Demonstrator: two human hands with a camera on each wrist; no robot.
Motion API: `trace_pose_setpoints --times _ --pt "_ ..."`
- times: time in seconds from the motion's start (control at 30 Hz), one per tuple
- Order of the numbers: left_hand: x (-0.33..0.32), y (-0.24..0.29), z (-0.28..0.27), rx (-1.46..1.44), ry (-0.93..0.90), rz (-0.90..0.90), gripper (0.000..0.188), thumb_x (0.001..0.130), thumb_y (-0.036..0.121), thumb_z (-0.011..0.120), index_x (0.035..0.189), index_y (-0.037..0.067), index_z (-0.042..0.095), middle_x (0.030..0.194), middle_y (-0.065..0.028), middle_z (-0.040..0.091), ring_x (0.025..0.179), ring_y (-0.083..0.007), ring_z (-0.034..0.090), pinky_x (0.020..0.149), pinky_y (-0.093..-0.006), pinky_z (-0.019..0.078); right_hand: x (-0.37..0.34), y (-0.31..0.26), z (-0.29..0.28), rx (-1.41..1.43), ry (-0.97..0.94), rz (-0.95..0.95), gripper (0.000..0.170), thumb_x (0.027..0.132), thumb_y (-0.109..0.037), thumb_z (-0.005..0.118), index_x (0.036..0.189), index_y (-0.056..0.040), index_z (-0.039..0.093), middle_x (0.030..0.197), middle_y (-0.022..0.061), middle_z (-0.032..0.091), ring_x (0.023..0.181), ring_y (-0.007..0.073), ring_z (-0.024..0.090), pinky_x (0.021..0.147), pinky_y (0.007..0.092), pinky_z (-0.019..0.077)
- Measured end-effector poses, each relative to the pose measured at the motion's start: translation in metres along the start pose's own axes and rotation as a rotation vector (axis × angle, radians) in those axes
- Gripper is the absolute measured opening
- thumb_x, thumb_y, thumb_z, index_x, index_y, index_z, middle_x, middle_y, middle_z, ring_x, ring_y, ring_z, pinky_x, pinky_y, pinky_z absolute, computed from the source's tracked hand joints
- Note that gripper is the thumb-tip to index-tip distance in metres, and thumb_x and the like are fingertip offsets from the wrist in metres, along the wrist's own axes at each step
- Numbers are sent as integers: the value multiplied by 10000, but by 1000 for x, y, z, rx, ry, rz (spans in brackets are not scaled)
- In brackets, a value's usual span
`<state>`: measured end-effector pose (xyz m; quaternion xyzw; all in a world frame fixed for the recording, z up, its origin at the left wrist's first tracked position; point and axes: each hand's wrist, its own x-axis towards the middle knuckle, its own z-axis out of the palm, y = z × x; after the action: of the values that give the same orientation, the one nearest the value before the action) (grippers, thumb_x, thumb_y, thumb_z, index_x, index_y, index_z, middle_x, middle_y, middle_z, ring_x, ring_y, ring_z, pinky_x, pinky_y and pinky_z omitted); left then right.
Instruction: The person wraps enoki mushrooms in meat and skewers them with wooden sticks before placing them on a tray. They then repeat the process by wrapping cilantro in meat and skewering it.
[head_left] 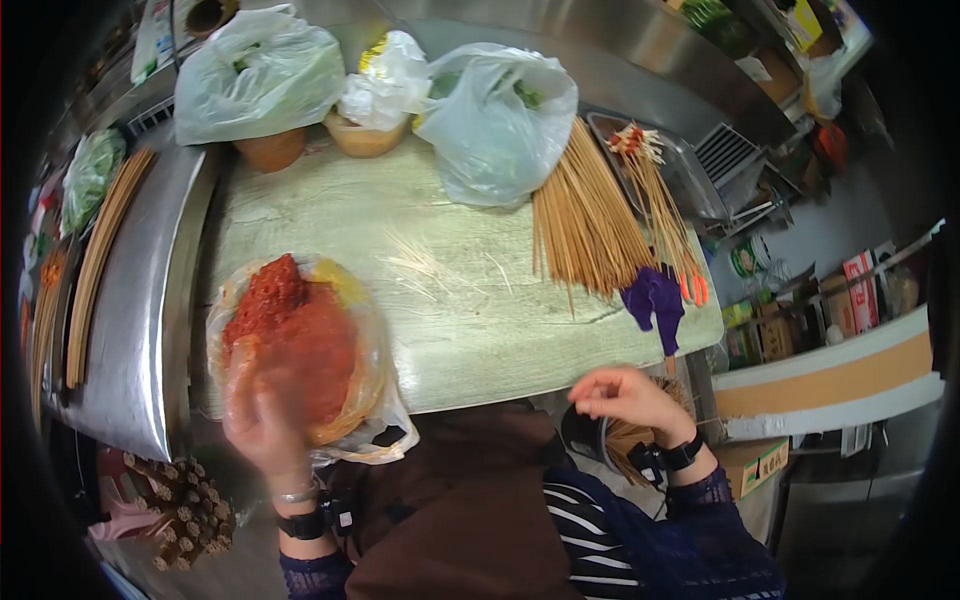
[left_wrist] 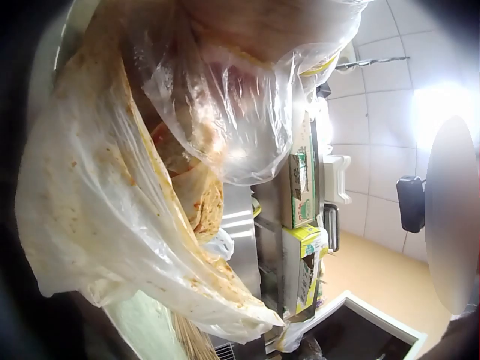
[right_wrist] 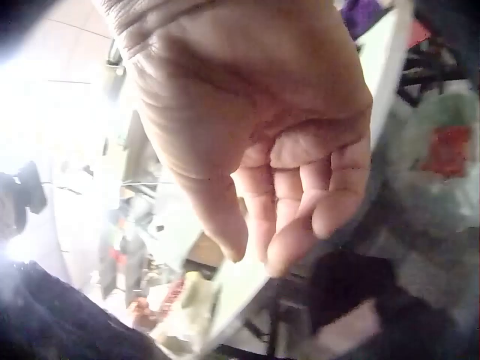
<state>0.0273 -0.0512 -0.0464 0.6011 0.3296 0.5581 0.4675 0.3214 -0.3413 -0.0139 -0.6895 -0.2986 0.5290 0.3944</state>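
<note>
head: the red paste [head_left: 320, 340] bagged toward nine o'clock looks plentiful and the skewers [head_left: 585, 220] at two o'clock unused, so much seems left; left wrist: left hand [left_wrist: 262, 22], grip unclear; right wrist: right hand [right_wrist: 247, 120] empty, loosely curled

Your meat [head_left: 310, 350] was red, your cloth [head_left: 655, 303] purple, your tabletop [head_left: 460, 340] pale green with grey streaks, your shirt [head_left: 590, 535] striped black and white.

head view looks down, wrist views sit close, head and left sharing the bag [head_left: 378, 395].
</note>
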Motion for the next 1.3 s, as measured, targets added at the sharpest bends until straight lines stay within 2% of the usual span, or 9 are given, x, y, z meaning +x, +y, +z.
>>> trace_pose_setpoints --times 0.2,0.27,0.37,0.47,0.57,0.77,0.97,1.07,1.3 --pt "1 3 -4 5 -41 -6 245 929 -3 479 1156 -45 562 1188 -164 591 879 -138 606 773 -249 493 104 -106 28 -509 137 -468 117 839 -121 672 911 -28 674 707 -35 580 640 35 492 576 196 391" --pt "2 5 -5 21 -55 11 245 928 -8 474 1152 -45 565 1196 -166 587 889 -135 602 772 -245 490 146 -120 33 -491 116 -496 130 809 -134 669 890 -32 675 747 44 645 632 96 552 593 244 450" --pt "3 4 -5 57 -52 25 245 925 -2 480 1149 -41 569 1203 -169 583 869 -129 596 763 -239 483 210 -127 28 -561 190 -507 177 804 -191 675 842 -18 679 748 84 666 632 161 594 596 293 469" --pt "6 5 -4 76 -46 61 238 921 1 490 1140 -38 573 1193 -169 587 845 -131 597 758 -243 484 251 -134 21 -777 240 -311 261 837 -265 655 756 -18 674 613 56 615 560 95 571 543 256 449" --pt "4 5 -5 56 -56 60 229 915 -6 494 1126 -37 577 1181 -169 591 843 -137 601 756 -251 488 274 -131 22 -973 280 -202 403 831 -375 631 665 -9 667 581 113 617 545 198 598 559 321 471" --pt "6 2 -6 58 -70 113 242 903 -2 499 1122 -22 597 1162 -176 600 819 -188 638 708 -289 544 278 -154 58 -1229 311 -163 448 756 -447 654 690 -5 688 687 188 644 660 348 624 626 403 495" --pt "7 2 -6 81 -59 156 231 895 -8 510 1108 -23 600 1168 -190 592 875 -206 636 701 -301 557 304 -140 60 -1277 357 -248 265 693 -306 715 716 -43 702 740 159 664 708 322 641 674 396 510" --pt "7 3 -6 54 -63 141 229 894 -10 509 1103 -23 601 1169 -194 590 886 -211 636 698 -303 560 301 -147 48 -1250 281 -202 222 715 -261 706 797 -55 707 849 153 677 817 330 651 711 398 518" --pt "7 4 -7 77 -84 152 230 899 -21 489 1106 -24 589 1186 -193 583 848 -170 623 724 -273 526 278 -133 44 -1174 239 -380 196 729 -259 693 735 -64 700 740 129 667 725 301 643 675 395 505"
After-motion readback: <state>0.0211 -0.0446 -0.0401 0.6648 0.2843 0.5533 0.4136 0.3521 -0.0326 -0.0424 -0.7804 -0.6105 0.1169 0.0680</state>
